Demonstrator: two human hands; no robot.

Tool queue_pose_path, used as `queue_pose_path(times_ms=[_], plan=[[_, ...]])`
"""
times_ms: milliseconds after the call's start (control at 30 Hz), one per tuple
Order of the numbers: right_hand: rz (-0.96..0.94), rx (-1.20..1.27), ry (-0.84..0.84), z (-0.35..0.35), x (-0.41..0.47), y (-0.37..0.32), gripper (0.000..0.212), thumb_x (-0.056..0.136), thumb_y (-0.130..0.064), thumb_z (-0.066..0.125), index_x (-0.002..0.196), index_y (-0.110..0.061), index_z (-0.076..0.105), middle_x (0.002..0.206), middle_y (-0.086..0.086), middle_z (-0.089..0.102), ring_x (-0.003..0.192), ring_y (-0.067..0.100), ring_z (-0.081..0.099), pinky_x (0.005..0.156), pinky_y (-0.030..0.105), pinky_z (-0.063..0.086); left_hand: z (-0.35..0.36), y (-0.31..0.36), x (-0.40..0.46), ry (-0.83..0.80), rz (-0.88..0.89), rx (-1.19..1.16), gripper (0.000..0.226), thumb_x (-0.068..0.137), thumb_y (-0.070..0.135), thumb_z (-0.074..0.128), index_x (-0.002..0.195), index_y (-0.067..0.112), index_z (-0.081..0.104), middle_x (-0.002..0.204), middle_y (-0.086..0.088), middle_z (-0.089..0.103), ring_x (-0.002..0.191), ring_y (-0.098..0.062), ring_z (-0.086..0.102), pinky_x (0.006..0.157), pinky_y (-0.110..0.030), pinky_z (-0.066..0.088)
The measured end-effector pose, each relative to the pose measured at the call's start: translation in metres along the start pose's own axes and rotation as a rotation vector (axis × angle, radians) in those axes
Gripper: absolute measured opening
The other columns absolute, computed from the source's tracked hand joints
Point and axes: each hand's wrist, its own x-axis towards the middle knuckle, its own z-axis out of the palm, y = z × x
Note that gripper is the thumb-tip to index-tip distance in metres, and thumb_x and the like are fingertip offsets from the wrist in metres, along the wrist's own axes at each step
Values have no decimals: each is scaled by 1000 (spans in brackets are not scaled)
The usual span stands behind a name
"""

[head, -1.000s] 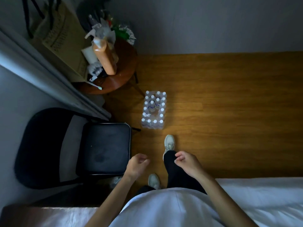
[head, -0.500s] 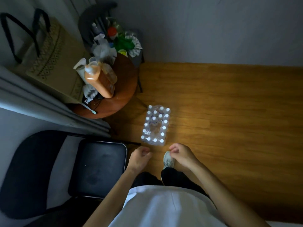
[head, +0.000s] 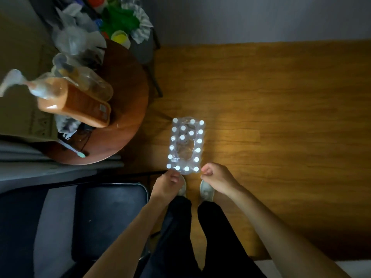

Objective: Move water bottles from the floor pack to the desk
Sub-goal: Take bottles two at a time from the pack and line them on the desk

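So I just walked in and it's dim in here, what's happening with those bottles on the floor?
A person stands over a shrink-wrapped pack of water bottles on the wooden floor, feet just behind it. The left hand and right hand hang loosely curled above its near end, holding nothing. The wrap is torn open in the middle, where some bottles are gone. To the left stand a cluttered round table and a black chair.
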Motion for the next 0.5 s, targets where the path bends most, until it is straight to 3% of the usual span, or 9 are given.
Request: queue_pose_path(times_ms=[67, 167, 433, 500], plan=[[1, 1, 6, 7, 31, 2, 26, 88, -20, 64, 112, -11, 65, 103, 3, 68, 94, 16, 64, 79, 24, 47, 5, -6, 32, -14, -20, 8, 19, 88, 21, 64, 107, 22, 64, 83, 14, 62, 92, -15, 62, 70, -18, 42], [-10, 0, 14, 23, 91, 14, 30, 85, -19, 68, 113, -11, 64, 105, 2, 67, 98, 17, 65, 84, 27, 48, 15, -21, 94, 16, -42, 35, 28, 86, 21, 66, 114, 19, 65, 102, 3, 69, 104, -21, 65, 81, -24, 45], [-83, -113, 87, 56, 272, 59, 42, 82, -17, 68, 122, -12, 58, 122, 5, 61, 109, 21, 60, 92, 35, 50, 50, -62, 263, 89, 63, 126, 46, 85, 21, 71, 128, 15, 56, 120, -6, 69, 106, -24, 68, 82, -25, 48], [-83, -135, 110, 62, 317, 73, 45, 82, -17, 69, 125, -11, 57, 124, 7, 61, 111, 22, 60, 91, 31, 49, 67, -73, 304, 74, 80, 128, 50, 84, 23, 72, 130, 15, 54, 125, -7, 66, 109, -25, 67, 87, -28, 49]])
